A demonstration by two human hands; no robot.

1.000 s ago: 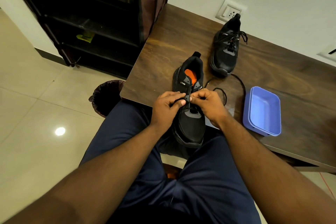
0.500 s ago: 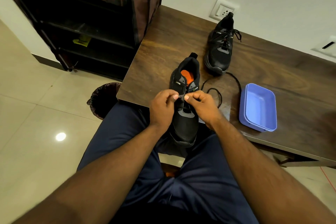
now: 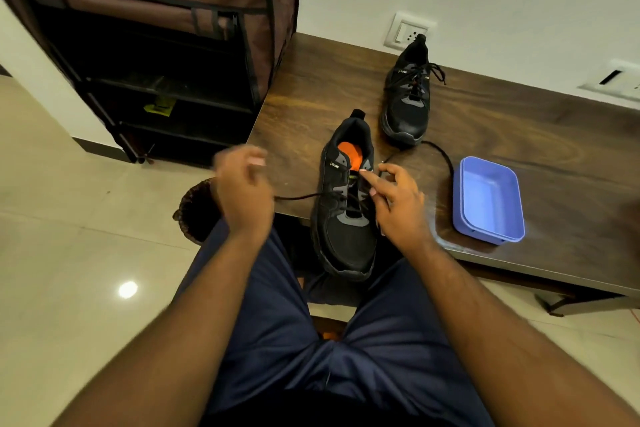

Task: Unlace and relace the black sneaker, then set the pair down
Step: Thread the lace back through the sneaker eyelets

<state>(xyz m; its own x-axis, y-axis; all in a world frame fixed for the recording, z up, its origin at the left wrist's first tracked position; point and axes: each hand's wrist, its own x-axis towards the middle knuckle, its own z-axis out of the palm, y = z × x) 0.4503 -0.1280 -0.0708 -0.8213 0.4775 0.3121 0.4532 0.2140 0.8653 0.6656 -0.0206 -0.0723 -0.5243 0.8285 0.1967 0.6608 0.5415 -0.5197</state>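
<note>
The left hand (image 3: 242, 194) is out to the left of the near sneaker (image 3: 346, 204), blurred, with its fingers curled. A taut stretch of the black lace (image 3: 298, 198) runs from the sneaker's eyelets straight to this hand, so it most likely grips the lace end to draw slack through, though the blur hides the pinch itself. The right hand (image 3: 394, 204) rests against the right side of the same sneaker, forefinger and thumb at the upper eyelets beside the tongue, the other fingers loosely bent. It seems to steady the shoe and mind the lace there; whether it actually pinches the lace I cannot tell.

The sneaker sits with its toe hanging over the near edge of the wooden table (image 3: 519, 156), heel pointing far, which keeps the eyelets facing up and close to the person's lap for lacing. Only the lower eyelets look threaded, so the relacing is judged partway done. The other end of the lace curls loose on the table to the right, reaching toward the second sneaker (image 3: 408, 97), which stands farther back near the wall, fully laced and out of the way.

A blue plastic tray (image 3: 485, 198) lies to the right, just beside the right hand. To the far left stands a brown fabric shoe rack (image 3: 156, 45), and a dark bin (image 3: 194, 208) sits on the floor below the left hand.
</note>
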